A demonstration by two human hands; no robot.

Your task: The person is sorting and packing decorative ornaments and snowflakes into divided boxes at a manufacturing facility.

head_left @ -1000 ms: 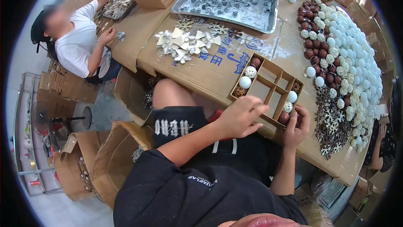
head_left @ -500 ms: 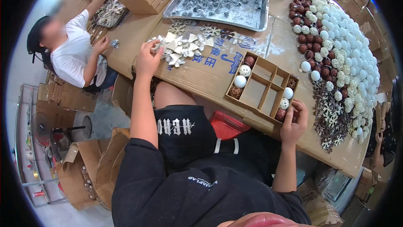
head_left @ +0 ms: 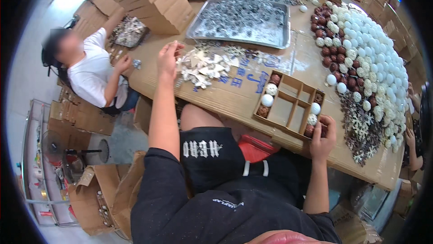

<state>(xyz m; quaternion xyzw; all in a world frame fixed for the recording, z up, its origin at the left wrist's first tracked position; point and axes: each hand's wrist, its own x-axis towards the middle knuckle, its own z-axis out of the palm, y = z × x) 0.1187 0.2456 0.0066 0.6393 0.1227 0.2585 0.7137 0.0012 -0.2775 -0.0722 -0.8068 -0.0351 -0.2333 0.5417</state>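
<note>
Head view: we count one brown cardboard box with thin dividers [head_left: 280, 108], holding eight balls in two rows of four. Each row has one dark red-brown ball [head_left: 309, 130], one pale woven ball [head_left: 271, 89], one smooth white ball [head_left: 267, 100] and one brown twig ball [head_left: 263, 111]. The box lies on the cardboard-covered counter [head_left: 144, 70], just beyond and left of our right hand [head_left: 323, 131], whose bent fingers touch its near right corner; we cannot tell how firmly they grasp. Our left hand [head_left: 168, 57] is well apart from the box, bent-fingered at the left edge of one pile of pale flat pieces [head_left: 203, 68]; we cannot tell whether it pinches one. The box sits askew, both ball rows slanting from far right to near left; its sides look close in length, so we cannot fix a long axis. Beyond the pile stands one shallow metal tray [head_left: 288, 36].
</note>
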